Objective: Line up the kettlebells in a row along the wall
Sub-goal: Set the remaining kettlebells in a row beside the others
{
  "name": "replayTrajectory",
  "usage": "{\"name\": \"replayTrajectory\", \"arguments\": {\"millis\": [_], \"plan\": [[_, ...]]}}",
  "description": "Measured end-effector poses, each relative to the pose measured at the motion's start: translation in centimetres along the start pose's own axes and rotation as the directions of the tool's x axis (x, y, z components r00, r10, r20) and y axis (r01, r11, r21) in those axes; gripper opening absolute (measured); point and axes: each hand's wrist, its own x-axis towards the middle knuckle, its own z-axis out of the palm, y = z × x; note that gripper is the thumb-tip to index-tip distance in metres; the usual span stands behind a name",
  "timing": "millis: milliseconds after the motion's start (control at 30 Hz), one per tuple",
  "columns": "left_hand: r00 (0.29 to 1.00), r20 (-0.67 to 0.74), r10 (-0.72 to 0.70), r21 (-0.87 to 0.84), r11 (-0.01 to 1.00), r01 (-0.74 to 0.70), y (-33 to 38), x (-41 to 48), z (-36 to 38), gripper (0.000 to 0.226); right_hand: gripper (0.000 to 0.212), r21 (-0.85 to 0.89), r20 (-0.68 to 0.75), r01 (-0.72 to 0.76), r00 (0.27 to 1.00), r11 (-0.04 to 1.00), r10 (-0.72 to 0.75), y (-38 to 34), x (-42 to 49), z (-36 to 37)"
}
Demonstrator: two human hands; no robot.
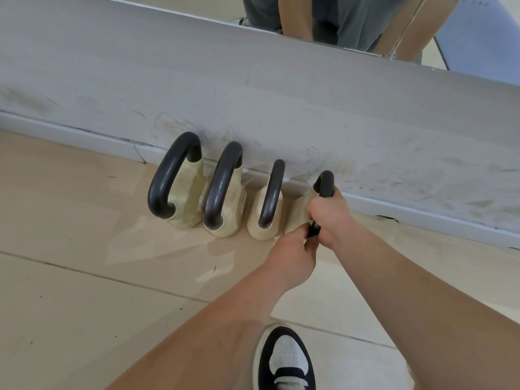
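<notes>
Four kettlebells are standing in a row against the wall's foot, cream-bodied with dark arched handles. The leftmost kettlebell (180, 187) and the second kettlebell (223, 192) are the largest, their bodies touching. The third kettlebell (267, 204) is sitting smaller, just beside them. The fourth kettlebell (323, 184), at the right end, is showing mostly its handle top; its body is largely hidden.

You're looking at four kettlebells (222, 192) showing cream bodies, black handles | wall (253, 88) showing pale grey, scuffed with dark marks | floor (84, 249) showing beige tiles, thin dark seams | your shoe (284, 361) showing black and white panels
</notes>
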Motion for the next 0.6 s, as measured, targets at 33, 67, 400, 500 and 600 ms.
{"name": "replayTrajectory", "arguments": {"millis": [33,67,400,500,600], "plan": [[1.0,0.009,-0.004,-0.001,1.0,0.004,0.0,-0.1,0.0,0.023,0.069,-0.014,0.001,0.004,1.0,1.0,-0.004,0.1,0.0,-0.1],[1.0,0.022,-0.012,-0.001,1.0,0.012,0.0,-0.2,0.0,0.024,0.066,-0.029,0.0,0.012,1.0,0.999,-0.012,0.1,0.1,-0.2],[0.991,0.041,-0.13,0.012,0.992,0.129,-0.5,-1.0,-2.1,0.053,0.057,-0.045,-0.011,-0.031,0.999,0.999,0.03,-0.6,-0.2,0.3],[0.991,-0.043,-0.124,0.058,0.99,0.126,-1.1,-1.2,-2.7,0.036,0.061,-0.04,0.008,-0.045,0.999,0.998,0.046,-0.4,-0.2,0.2],[0.985,-0.09,-0.144,0.058,0.987,0.149,-1.2,-2.1,-3.4,0.026,0.062,-0.058,0.026,-0.029,0.999,0.998,0.031,-0.6,-0.5,0.0]]}}
